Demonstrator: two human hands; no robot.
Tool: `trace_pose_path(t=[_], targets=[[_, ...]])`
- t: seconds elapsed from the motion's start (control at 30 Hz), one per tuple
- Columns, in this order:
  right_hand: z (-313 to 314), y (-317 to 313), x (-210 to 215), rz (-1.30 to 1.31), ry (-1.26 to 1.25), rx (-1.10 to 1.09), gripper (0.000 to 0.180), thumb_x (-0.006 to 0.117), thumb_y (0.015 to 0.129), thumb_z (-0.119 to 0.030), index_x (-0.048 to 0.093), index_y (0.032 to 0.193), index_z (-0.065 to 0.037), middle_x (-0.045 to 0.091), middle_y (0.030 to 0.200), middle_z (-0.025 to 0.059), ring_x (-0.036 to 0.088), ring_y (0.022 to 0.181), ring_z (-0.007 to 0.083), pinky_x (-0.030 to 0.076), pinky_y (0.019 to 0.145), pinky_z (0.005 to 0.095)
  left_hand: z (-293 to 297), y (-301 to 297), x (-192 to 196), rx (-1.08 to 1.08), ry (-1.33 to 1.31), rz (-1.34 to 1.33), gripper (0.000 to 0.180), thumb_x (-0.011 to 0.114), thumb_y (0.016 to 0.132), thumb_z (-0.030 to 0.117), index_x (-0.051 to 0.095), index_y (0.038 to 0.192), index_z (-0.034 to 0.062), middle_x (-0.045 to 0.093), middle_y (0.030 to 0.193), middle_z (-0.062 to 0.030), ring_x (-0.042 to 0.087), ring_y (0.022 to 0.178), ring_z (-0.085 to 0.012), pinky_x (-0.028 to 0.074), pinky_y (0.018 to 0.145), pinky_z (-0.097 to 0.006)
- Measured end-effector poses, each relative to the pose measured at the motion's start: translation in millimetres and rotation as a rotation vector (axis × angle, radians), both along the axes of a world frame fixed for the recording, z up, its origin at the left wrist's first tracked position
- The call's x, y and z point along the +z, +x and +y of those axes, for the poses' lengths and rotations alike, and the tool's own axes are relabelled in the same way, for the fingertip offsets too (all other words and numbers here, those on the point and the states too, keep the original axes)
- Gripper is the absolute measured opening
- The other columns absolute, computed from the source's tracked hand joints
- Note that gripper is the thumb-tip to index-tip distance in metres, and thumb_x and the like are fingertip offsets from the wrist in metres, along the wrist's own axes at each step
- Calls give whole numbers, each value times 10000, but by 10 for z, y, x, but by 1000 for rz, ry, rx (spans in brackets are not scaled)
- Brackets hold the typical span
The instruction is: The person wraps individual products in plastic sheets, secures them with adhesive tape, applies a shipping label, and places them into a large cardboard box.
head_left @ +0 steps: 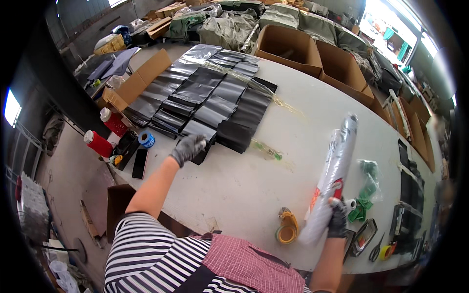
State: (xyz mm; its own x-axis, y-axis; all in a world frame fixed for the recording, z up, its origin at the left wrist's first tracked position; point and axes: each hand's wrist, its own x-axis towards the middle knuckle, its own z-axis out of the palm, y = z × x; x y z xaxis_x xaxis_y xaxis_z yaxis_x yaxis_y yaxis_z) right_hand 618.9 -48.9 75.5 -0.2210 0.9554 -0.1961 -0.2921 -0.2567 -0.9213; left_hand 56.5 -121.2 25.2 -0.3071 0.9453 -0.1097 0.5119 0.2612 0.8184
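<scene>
My right hand [337, 219], in a dark glove with bare fingertips, grips the right side of a long roll of clear plastic film [337, 176]. The roll lies slanted over the white table, its far end pointing away from me. Another wrapped roll [315, 198] with red-orange print shows along its left side. My left hand [187, 149], in a grey glove, is at the near edge of overlapping stacks of black plastic bags [195, 93]. Its fingers are bent together, and whatever they hold, if anything, cannot be made out.
A phone [139, 163], blue tape roll [146, 139] and red thread cones [98, 143] sit at the left edge. Near my right hand are a tape dispenser [287, 226], green plastic [360, 210] and scissors [376, 250]. Open cardboard boxes [288, 46] line the far side.
</scene>
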Motion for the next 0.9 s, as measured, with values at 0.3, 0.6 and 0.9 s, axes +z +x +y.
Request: trace_pose_path(t=[0.3,0.6,0.9], targets=[[-551,-1820,-1031,-886,199,209,851,761,719,-243,348,1382,94,589,1137,234,604,1021,308,491,909,392,1949,-948,-409,-152,-53,477,438,624,905,193,560,1305,29,610,1236,-210,566,1186,-336,432,1022,-383],[-750,-2060,-1361,-1339,256,155,868,713,746,-321,324,1389,113,513,1252,328,528,1157,446,428,1011,462,2954,-1094,-455,-458,-492,961,923,728,746,294,244,1530,252,286,1563,-37,202,1468,-263,153,1158,-553],[-730,-2219,-1282,-1235,294,90,793,749,729,-224,383,1335,132,541,1201,313,552,1123,424,437,996,427,1834,-1209,67,-589,-25,1052,270,699,703,226,731,967,177,662,1067,-86,594,1045,-292,481,875,-417]])
